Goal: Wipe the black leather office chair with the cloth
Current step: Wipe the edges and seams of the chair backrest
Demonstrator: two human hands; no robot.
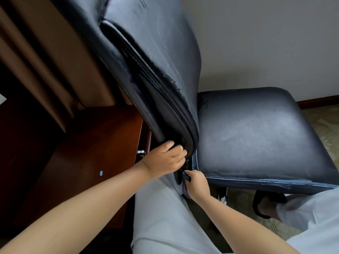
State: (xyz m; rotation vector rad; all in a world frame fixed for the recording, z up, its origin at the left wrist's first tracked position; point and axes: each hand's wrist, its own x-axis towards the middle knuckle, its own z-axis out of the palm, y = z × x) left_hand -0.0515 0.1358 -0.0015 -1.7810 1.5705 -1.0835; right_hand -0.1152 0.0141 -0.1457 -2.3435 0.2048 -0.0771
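In the room's corner, by the pale wall, the black leather office chair [247,129] stands with its worn backrest leaning toward the person. The left hand [165,158] has its grip clenched around the backrest's lower edge. The right hand [196,182] is closed, pinching a small dark item at the gap below; whether it is the cloth cannot be told. Light trousers [165,217] fill the foreground. A reddish wooden counter [88,153] stands just left, brown curtains [36,61] behind it.
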